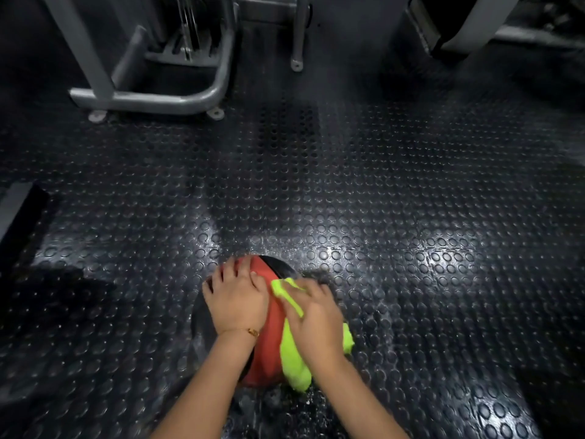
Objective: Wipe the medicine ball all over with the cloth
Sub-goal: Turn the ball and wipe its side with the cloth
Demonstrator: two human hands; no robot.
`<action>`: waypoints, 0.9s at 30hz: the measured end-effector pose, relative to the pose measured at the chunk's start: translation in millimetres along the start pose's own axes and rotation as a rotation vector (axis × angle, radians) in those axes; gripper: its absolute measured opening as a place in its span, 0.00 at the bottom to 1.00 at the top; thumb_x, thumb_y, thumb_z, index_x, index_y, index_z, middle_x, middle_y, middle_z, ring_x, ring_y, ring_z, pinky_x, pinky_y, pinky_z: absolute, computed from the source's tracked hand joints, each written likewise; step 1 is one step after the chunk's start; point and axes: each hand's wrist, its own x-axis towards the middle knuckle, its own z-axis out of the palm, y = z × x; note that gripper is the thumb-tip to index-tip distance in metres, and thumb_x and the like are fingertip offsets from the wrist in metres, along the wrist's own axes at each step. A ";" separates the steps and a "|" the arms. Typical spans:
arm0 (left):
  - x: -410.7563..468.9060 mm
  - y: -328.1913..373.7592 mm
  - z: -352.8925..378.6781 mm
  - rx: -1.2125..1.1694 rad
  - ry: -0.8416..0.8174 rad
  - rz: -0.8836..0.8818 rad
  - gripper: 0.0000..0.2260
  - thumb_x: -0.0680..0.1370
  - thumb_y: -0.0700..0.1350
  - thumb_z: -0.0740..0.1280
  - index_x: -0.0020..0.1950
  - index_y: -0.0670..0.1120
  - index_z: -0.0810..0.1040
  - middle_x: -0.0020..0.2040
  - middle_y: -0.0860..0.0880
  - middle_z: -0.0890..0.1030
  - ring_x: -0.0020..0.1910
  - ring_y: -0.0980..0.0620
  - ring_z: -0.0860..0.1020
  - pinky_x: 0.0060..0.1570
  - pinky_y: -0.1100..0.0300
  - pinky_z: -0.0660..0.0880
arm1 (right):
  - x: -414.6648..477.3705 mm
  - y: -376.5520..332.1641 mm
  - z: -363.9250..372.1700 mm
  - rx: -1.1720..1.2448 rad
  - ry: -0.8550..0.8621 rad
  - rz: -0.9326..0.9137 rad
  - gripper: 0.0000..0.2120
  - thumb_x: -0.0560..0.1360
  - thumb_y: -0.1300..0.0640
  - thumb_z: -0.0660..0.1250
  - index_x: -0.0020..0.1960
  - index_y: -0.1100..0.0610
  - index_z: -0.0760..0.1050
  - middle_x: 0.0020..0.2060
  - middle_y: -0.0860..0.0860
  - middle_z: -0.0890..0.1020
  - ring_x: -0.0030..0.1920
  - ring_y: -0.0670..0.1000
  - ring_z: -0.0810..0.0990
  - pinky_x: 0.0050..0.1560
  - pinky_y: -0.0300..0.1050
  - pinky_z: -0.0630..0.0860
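Looking down through the head camera, I see both forearms reach in from the bottom edge to the medicine ball [273,334], which sits on the studded black rubber floor [411,217] close in front of me, low in the centre of the view. The ball is black with a broad red band running over its top. My left hand [235,299] lies released on the ball's left side, fingers spread flat against it, with a thin gold bracelet [251,332] at the wrist. My right hand [319,321] presses the lime-green cloth [292,359] onto the ball's right side – its fingers are laid over the fabric rather than clenched, though that hand is a little blurred. The cloth bunches under the palm and hangs down toward the floor. Bright patches of light gleam on the floor just past the ball. Farther off, at the top left, stands a grey tubular machine frame [152,99] on round feet, and a slim grey post [296,42] rises near the top centre.
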 end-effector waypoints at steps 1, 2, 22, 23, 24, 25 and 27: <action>3.2 -1.5 1.5 -0.001 -0.005 0.024 0.34 0.69 0.55 0.38 0.69 0.52 0.69 0.70 0.47 0.70 0.69 0.45 0.64 0.68 0.46 0.59 | -3.6 0.6 0.0 0.018 -0.027 -0.020 0.16 0.73 0.46 0.58 0.53 0.49 0.80 0.48 0.47 0.82 0.46 0.51 0.78 0.44 0.42 0.74; 5.4 -2.7 2.0 0.000 -0.015 0.052 0.32 0.71 0.55 0.40 0.69 0.52 0.69 0.70 0.48 0.70 0.69 0.46 0.65 0.68 0.47 0.59 | 0.2 5.3 -0.9 0.061 -0.052 0.031 0.16 0.74 0.46 0.59 0.55 0.49 0.80 0.50 0.48 0.81 0.48 0.52 0.78 0.46 0.43 0.73; 10.5 -38.4 -7.9 -0.131 -0.038 0.034 0.28 0.73 0.54 0.44 0.70 0.53 0.67 0.72 0.50 0.67 0.71 0.49 0.63 0.71 0.52 0.58 | 21.0 -4.9 4.6 0.057 -0.148 0.064 0.13 0.76 0.52 0.63 0.59 0.49 0.77 0.54 0.48 0.80 0.55 0.54 0.74 0.49 0.46 0.72; 11.3 -37.5 -8.3 -0.136 -0.044 0.039 0.28 0.73 0.54 0.44 0.70 0.53 0.67 0.72 0.50 0.67 0.71 0.49 0.63 0.71 0.52 0.58 | 30.2 0.8 5.8 0.045 -0.182 0.145 0.13 0.77 0.52 0.62 0.60 0.49 0.77 0.55 0.49 0.80 0.56 0.55 0.74 0.49 0.46 0.72; 12.1 -36.1 -8.6 -0.140 -0.043 0.041 0.28 0.73 0.54 0.44 0.70 0.53 0.67 0.72 0.50 0.68 0.71 0.49 0.63 0.71 0.52 0.58 | 38.8 5.1 5.6 0.031 -0.204 0.233 0.13 0.77 0.51 0.61 0.59 0.50 0.77 0.56 0.51 0.80 0.56 0.56 0.75 0.49 0.46 0.72; 12.8 -34.3 -9.0 -0.140 -0.041 0.036 0.28 0.73 0.54 0.44 0.70 0.53 0.68 0.71 0.50 0.68 0.71 0.49 0.64 0.71 0.51 0.58 | 44.2 6.0 4.8 0.012 -0.219 0.292 0.13 0.77 0.51 0.61 0.58 0.51 0.77 0.56 0.52 0.80 0.55 0.56 0.75 0.49 0.46 0.72; 14.7 -31.9 -9.2 -0.136 -0.045 0.026 0.28 0.73 0.54 0.44 0.70 0.53 0.68 0.71 0.50 0.68 0.71 0.49 0.64 0.71 0.51 0.58 | 41.7 -2.1 4.3 -0.008 -0.202 0.230 0.12 0.77 0.52 0.62 0.58 0.52 0.78 0.55 0.51 0.80 0.55 0.55 0.75 0.49 0.46 0.72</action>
